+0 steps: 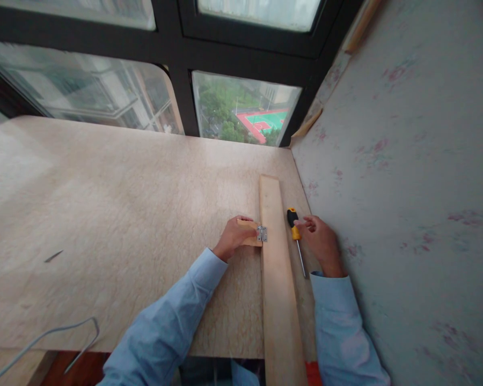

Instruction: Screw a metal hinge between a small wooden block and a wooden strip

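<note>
A long, pale wooden board (274,279) lies lengthwise in front of me and runs past the sill's near edge. My left hand (235,236) grips a short wooden piece (251,241) that meets the board's left side. A small metal hinge (262,234) spans the joint between the two pieces of wood. To the board's right lies a screwdriver (296,234) with a black and yellow handle, its shaft pointing toward me. The fingers of my right hand (321,241) are curled together, the tips overlapping the handle's right edge; whatever they pinch is too small to make out.
A marble-patterned sill (137,203) carries everything. On it, far left, is a thin dark sliver-like object (53,256). A grey cable (44,338) curls over the near left edge. The floral-papered wall (418,177) stands close on the right; dark-framed windows (187,96) close off the back.
</note>
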Demonstrator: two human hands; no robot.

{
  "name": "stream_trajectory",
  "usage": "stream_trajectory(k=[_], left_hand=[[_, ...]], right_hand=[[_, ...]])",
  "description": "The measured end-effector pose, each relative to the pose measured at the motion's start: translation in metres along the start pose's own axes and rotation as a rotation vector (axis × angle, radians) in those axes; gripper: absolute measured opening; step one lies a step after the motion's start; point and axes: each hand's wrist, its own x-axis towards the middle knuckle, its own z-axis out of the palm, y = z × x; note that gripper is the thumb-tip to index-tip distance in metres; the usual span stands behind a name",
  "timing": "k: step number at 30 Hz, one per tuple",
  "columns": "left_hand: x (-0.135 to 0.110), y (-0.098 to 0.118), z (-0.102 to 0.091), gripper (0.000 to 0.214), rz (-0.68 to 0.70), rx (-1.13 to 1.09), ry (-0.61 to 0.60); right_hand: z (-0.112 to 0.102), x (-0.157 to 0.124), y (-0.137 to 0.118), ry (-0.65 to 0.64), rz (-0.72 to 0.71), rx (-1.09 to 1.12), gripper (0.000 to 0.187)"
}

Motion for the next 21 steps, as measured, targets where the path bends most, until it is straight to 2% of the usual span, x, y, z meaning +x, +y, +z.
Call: stream_trajectory(k=[2,4,9,11,14,17,21], left_hand=[[0.0,0.001,0.0,0.036,0.001,0.005,0.004],[-0.001,0.001,0.0,0.036,0.01,0.009,-0.002],[0.001,0.0,0.0,0.04,0.007,0.025,-0.004],[0.001,0.0,-0.001,0.039,0.01,0.028,-0.007],[0.001,0.0,-0.001,0.038,0.016,0.036,-0.012],[0.0,0.001,-0.001,0.037,0.013,0.042,-0.008],[-0.001,0.002,0.0,0.037,0.005,0.023,-0.011]], right_hand=[[-0.001,0.001,0.01,-0.178,0.114,-0.076,0.035],[0.002,0.0,0.014,-0.283,0.151,-0.101,0.027],[0.004,-0.001,0.013,-0.309,0.192,-0.005,0.022],[0.001,0.0,0.012,-0.305,0.268,0.173,0.024],[-0.005,0.002,0.006,-0.249,0.389,0.601,0.028],[-0.013,0.0,-0.003,-0.254,0.427,0.981,0.033],[-0.015,-0.004,-0.015,-0.368,0.394,1.12,0.037]])
